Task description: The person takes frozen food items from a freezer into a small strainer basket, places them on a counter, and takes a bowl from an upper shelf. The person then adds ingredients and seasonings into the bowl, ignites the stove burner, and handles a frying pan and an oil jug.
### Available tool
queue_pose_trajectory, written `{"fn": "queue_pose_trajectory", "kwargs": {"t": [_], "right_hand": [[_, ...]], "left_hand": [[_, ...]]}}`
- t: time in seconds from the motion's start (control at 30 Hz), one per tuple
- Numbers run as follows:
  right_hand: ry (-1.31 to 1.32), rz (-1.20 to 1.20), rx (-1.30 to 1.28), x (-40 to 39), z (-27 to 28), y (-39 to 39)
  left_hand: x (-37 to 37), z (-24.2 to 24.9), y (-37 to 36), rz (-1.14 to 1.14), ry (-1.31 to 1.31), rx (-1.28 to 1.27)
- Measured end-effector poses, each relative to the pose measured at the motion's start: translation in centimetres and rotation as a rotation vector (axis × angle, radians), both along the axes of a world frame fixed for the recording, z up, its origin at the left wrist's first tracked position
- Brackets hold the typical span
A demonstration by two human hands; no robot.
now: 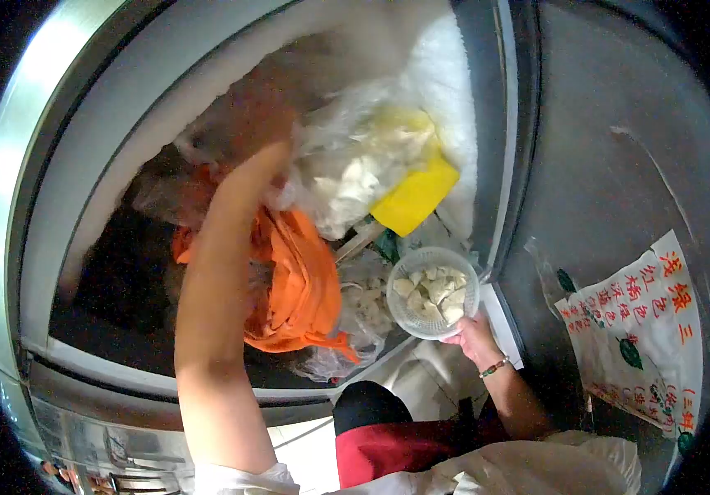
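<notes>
Head camera: the open chest freezer (454, 74) fills most of the left and middle of the frame, frost thick along its upper wall. The orange bag (305, 280) is bunched in the centre-left, beside the left forearm. Above and right of it, the clear plastic bag (351, 186) of white pieces sits open or loosely gathered (can't tell which), with the yellow panel (417, 194) on its right side.

Basket (422, 328) is right of centre, lower down, part-filled with pale pieces (433, 289), probably dumplings. It's at the fingertips of the right hand (474, 337), up and left of the palm. That hand pinches the lower-right rim, one-sided.

Left hand (268, 124) is upper left of centre, left of the clear bag and among loose film. Blur hides the fingers, so can't tell if it's gripping or free. Basket is well apart from it, lower right.

Risks: the one-sided hold could let the basket roll and shed pieces over the rim, more so if it knocks the freezer edge. Thin film around the left hand could snag or tear, spilling the clear bag. A careless pull might drag the orange bag too, since they're crowded.
</notes>
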State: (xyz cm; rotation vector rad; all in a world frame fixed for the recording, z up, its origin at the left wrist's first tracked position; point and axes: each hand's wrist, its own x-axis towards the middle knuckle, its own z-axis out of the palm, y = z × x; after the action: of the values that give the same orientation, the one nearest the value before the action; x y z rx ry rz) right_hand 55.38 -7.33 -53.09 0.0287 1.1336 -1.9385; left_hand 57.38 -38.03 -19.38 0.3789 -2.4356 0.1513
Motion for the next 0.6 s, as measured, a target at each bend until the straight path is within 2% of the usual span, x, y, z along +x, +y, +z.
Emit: {"fn": "queue_pose_trajectory", "kwargs": {"t": [0.13, 0.23, 0.33, 0.43, 0.47, 0.53, 0.57, 0.6], "right_hand": [[0.003, -0.025, -0.043, 0.1, -0.4, 0.3], [0.018, -0.029, -0.003, 0.1, 0.6, 0.3], [0.000, -0.041, 0.023, -0.1, -1.0, 0.0], [0.023, 0.001, -0.030, -0.1, -1.1, 0.1], [0.027, 0.000, -0.025, -0.2, -1.4, 0.2], [0.001, -0.012, 0.002, -0.2, -2.0, -0.1], [0.002, -0.013, 0.004, -0.2, -1.8, -0.1], [0.011, -0.006, 0.038, -0.2, -1.5, -0.2]], "left_hand": [[-0.8, -0.8, -5.5, 0.230, -0.146, 0.199], [-1.9, -1.4, -7.6, 0.313, -0.210, 0.190], [-3.8, -1.2, -9.2, 0.387, -0.294, -0.047], [-5.7, 0.0, -11.0, 0.523, -0.422, -0.518], [-5.9, 0.5, -11.0, 0.563, -0.439, -0.585], [-5.7, 1.6, -8.3, 0.645, -0.517, -0.500], [-5.8, 1.6, -7.8, 0.474, -0.131, -0.662], [-6.0, 1.7, -7.3, 0.387, 0.064, -0.730]]}}
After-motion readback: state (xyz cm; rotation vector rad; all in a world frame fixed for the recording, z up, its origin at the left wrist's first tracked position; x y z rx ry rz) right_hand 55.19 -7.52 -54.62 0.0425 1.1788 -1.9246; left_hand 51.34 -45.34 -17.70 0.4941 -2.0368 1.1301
